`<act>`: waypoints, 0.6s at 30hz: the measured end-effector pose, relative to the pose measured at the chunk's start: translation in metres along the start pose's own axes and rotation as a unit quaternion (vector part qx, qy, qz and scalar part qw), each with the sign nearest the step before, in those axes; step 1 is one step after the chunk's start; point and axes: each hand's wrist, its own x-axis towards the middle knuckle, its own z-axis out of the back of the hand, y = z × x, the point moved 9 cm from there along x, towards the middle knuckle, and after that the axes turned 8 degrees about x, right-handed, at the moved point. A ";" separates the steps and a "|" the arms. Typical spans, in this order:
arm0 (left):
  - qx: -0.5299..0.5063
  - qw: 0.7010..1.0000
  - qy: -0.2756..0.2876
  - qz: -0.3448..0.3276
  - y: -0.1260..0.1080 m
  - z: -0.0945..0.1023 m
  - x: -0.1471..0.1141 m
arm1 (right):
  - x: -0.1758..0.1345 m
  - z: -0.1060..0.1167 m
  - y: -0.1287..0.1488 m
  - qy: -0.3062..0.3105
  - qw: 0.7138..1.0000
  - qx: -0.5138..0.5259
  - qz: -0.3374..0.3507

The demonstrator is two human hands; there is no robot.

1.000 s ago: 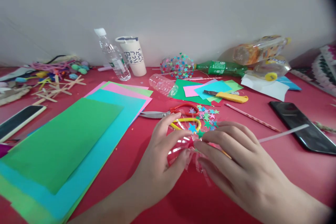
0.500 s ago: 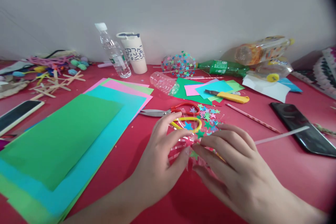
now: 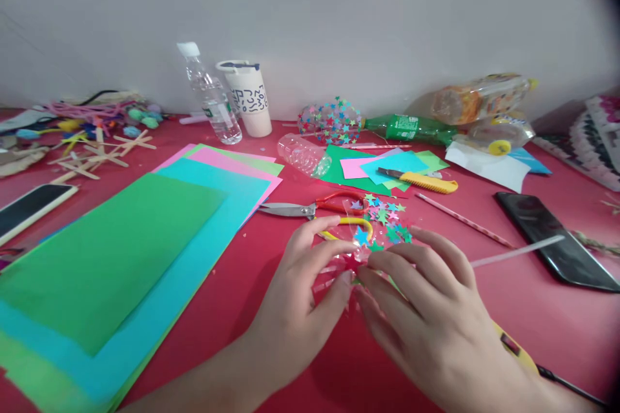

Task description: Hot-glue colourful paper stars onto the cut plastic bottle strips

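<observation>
Both hands meet over the red tabletop around a clear plastic piece (image 3: 325, 279), cut into strips, with paper stars on it. My left hand (image 3: 298, 290) has its thumb and fingers closed round its left side, near a red star (image 3: 352, 262). From the right, my right hand (image 3: 431, 310) presses its fingertips together at the same piece; what lies between them is hidden. Just beyond are scissors (image 3: 289, 209) with red and yellow handles, partly covered by my left fingers, and a scatter of small coloured stars (image 3: 382, 210).
Coloured paper sheets (image 3: 121, 251) lie left. A yellow box cutter (image 3: 429, 182), a striped straw (image 3: 465, 221) and a black phone (image 3: 547, 239) lie right. A yellow corded tool (image 3: 518, 348) shows behind my right wrist. Bottles (image 3: 409, 127) and a tumbler (image 3: 252, 100) line the wall.
My hands stay on the plastic piece, with the right fingers slightly shifted. Some stars look displaced beyond it. The yellow corded tool now shows beside my right wrist.
</observation>
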 end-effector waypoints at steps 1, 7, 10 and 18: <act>-0.009 1.000 -0.001 0.005 0.001 0.000 -0.001 | 0.000 0.000 0.000 -0.001 1.000 0.004 -0.003; -0.053 0.998 0.004 0.015 0.004 -0.003 -0.005 | -0.001 0.002 0.003 -0.006 1.000 0.006 0.005; -0.053 0.998 0.003 0.017 0.004 -0.004 -0.005 | -0.001 0.002 0.003 -0.001 1.000 0.009 0.008; -0.015 1.000 -0.002 0.014 0.003 -0.001 -0.001 | -0.005 0.006 0.003 -0.003 0.999 0.038 0.019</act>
